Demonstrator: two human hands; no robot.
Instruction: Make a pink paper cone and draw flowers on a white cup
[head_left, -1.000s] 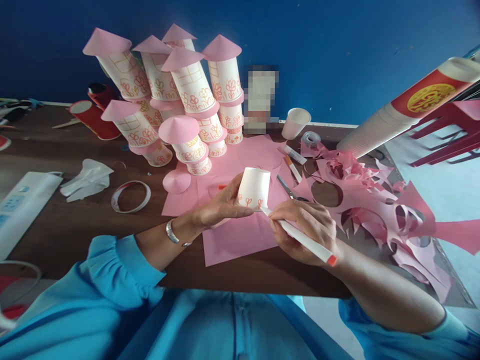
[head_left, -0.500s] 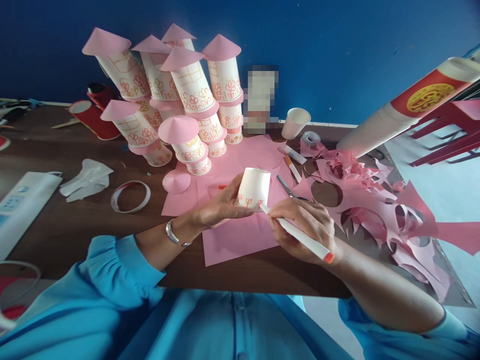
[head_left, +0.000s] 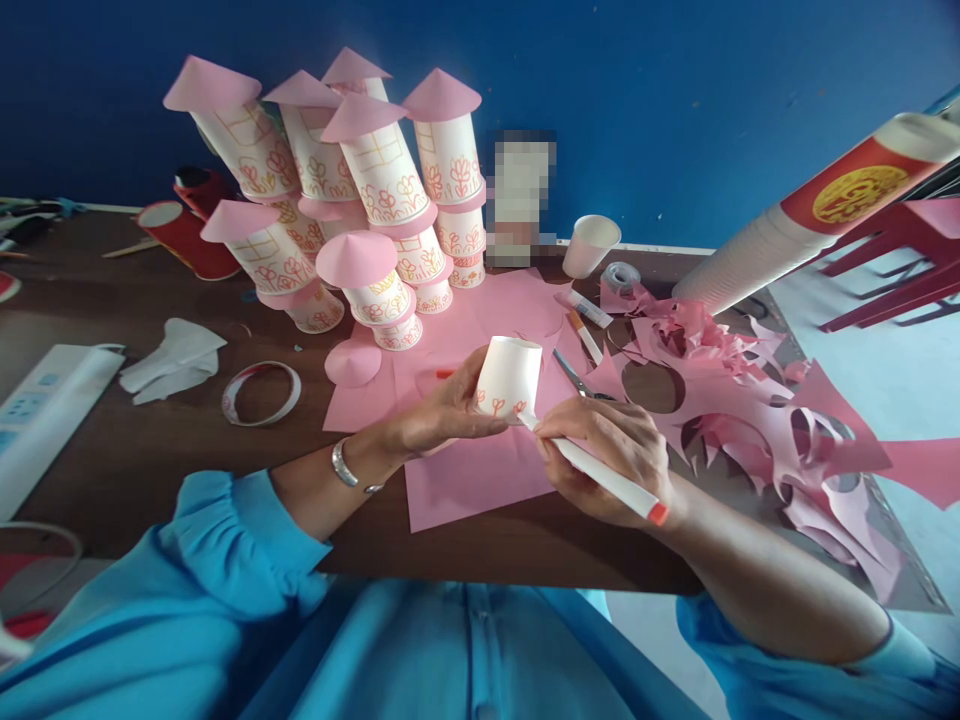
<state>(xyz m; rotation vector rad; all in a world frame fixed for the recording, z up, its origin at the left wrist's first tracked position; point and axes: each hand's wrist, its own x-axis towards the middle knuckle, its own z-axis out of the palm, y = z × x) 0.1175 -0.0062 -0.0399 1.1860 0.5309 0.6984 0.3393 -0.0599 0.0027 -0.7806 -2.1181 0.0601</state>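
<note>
My left hand point(head_left: 446, 408) is closed round a white paper cup point(head_left: 510, 372), held upside down above pink paper point(head_left: 480, 480). Small red flowers are drawn near the cup's lower rim. In my right hand point(head_left: 607, 458) is a white marker point(head_left: 609, 478) with a red end cap, its tip at the cup's rim among the flowers. An orange-red marker cap point(head_left: 445, 374) shows just behind my left hand. Scissors point(head_left: 574, 374), partly hidden, lie beyond my right hand.
Decorated cup towers with pink cone roofs point(head_left: 356, 260) stand at the back left. Tape point(head_left: 261, 393) and a power strip point(head_left: 52, 405) lie left. Pink scraps point(head_left: 750, 430), a spare cup point(head_left: 592, 246) and a long cup stack point(head_left: 780, 240) are at the right.
Both hands have barely moved. The marker tip stays by the cup's lower rim, with the cup very slightly shifted.
</note>
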